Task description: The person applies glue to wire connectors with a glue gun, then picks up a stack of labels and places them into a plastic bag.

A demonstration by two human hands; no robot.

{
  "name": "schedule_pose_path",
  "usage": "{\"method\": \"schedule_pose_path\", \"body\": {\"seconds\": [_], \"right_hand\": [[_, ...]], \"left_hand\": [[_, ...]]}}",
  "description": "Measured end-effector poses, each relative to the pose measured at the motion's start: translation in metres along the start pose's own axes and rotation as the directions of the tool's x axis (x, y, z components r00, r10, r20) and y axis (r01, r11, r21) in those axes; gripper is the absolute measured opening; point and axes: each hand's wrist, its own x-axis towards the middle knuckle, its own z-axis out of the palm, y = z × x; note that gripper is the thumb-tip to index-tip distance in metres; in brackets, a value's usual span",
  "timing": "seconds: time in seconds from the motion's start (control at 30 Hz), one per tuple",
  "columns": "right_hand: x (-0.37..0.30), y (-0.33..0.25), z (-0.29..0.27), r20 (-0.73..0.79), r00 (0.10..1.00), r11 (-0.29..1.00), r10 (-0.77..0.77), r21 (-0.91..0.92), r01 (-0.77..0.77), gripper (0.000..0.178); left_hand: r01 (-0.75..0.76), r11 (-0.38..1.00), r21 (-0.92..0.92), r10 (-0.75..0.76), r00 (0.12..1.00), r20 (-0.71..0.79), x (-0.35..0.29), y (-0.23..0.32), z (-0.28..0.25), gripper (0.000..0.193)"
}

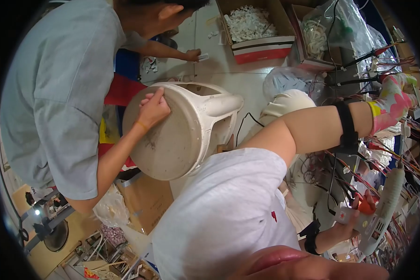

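Observation:
My left arm reaches right, a black strap round the forearm. My left hand (394, 100) is covered by a pink, white and yellow flowered glove or cuff among bundled wires (408, 122); its fingers cannot be made out. Lower down, my right hand (349, 226), with a black band at the wrist, is closed on a small pale plate (344, 215). Beside its fingers are an orange piece (367, 206) and a long white device (388, 201) with a ribbed grip and a cord; whether I touch the device is unclear.
A co-worker in grey (56, 93) rests one hand on a tipped white stool (165, 135) and holds small pieces in the other. Boxes of white parts (252, 46) and beige parts (315, 39) stand behind. Clear plastic bags (287, 80) and a cardboard box (147, 198) lie about.

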Motion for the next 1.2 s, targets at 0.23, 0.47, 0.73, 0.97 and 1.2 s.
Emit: {"method": "schedule_pose_path", "body": {"seconds": [0.23,0.47,0.73,0.97,1.2], "right_hand": [[0.006,0.0,0.004,-0.034,0.999,0.999,0.031,-0.022,-0.032,0.064],[0.018,0.006,0.007,0.024,1.0,1.0,-0.017,-0.01,0.017,0.062],[0.034,0.02,0.018,0.038,0.999,1.0,-0.024,0.017,0.023,0.063],[0.035,0.024,0.019,0.041,0.998,0.999,-0.043,0.009,0.043,0.064],[0.043,0.008,0.005,-0.009,0.999,0.999,-0.041,0.002,0.041,0.061]], "left_hand": [[0.107,0.983,0.149,-0.108,0.994,0.002,-0.003,0.019,0.005,0.039],[0.207,0.971,-0.121,-0.201,0.978,0.056,-0.005,0.043,-0.007,0.036],[0.187,0.954,-0.233,-0.176,0.982,0.066,0.001,0.049,-0.007,0.025],[0.179,0.916,-0.359,-0.161,0.984,0.082,0.004,0.054,-0.01,0.014],[0.3,0.777,-0.553,-0.206,0.952,0.227,0.006,0.043,0.006,0.008]]}}
